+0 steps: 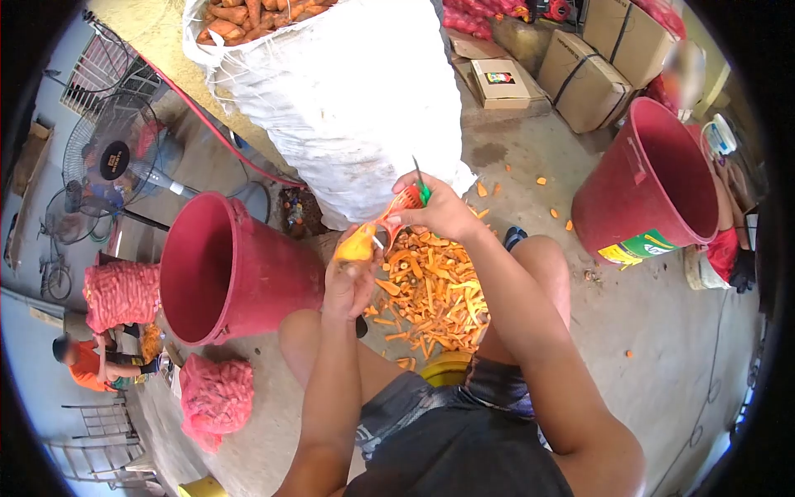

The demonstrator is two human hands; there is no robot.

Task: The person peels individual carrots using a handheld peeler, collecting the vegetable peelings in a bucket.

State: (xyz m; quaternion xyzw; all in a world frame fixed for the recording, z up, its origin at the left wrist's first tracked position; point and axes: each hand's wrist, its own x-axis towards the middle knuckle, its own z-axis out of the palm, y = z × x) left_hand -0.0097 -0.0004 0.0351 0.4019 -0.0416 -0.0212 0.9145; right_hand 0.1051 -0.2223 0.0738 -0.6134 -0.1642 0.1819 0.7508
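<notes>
In my left hand point(346, 286) is a yellow-orange peeled carrot point(356, 246), its thick end pointing up toward my right hand. My right hand point(439, 209) has its fingers closed around an orange peeler point(401, 207) with openings in its handle; the tool's lower end meets the carrot. A green piece point(425, 194) with a thin dark tip shows above the right fingers. Between my legs, a heap of orange peelings and cut pieces point(435, 290) covers the floor below both hands.
A tall white sack point(356, 99) filled with carrots point(240, 18) stands directly ahead. Red bins stand at left point(286, 277) and right point(600, 190). Pink net sacks point(217, 398) and a fan point(112, 157) are at left, cartons point(580, 83) at back right. Another person point(87, 366) sits far left.
</notes>
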